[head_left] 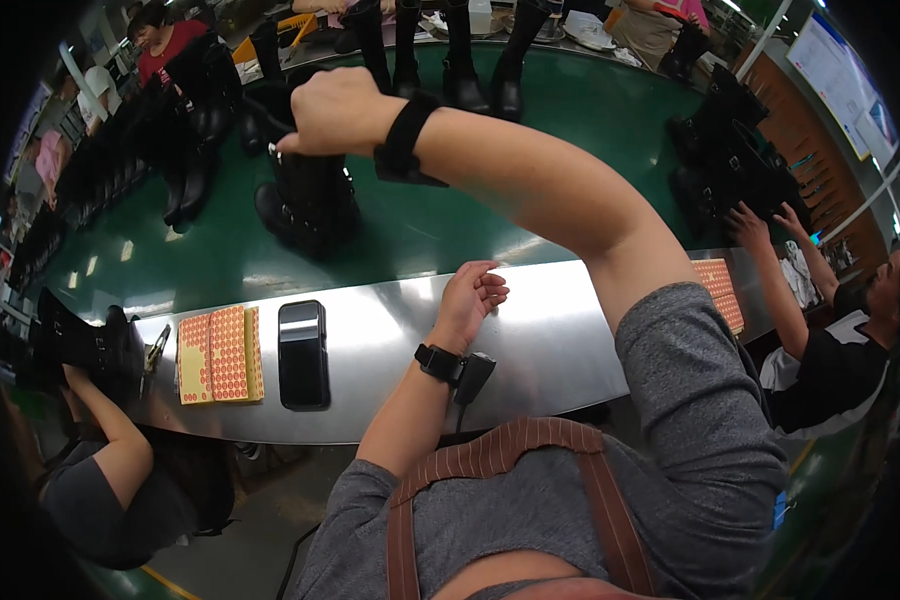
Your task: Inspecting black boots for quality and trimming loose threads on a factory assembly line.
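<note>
Head view, black boot (310, 205) upright, toe pointing near-left

Green worktop (490, 215): black buckled boots (310, 205) stood | steel ledge (390, 330): smartphone (303, 355), red-dotted paper stacks (213, 357) lay

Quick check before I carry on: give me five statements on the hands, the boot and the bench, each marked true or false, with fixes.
1. The right hand is curled near the top of a black buckled boot. True.
2. The smartphone lies between the orange-patterned paper bundle and the left hand. True.
3. The left hand grips the smartphone. False: it holds nothing, and is over the steel strip.
4. The surface beyond the steel strip is red. False: it is a green tabletop.
5. Only the left wrist wears something black. False: the right wrist has a black band too.
</note>
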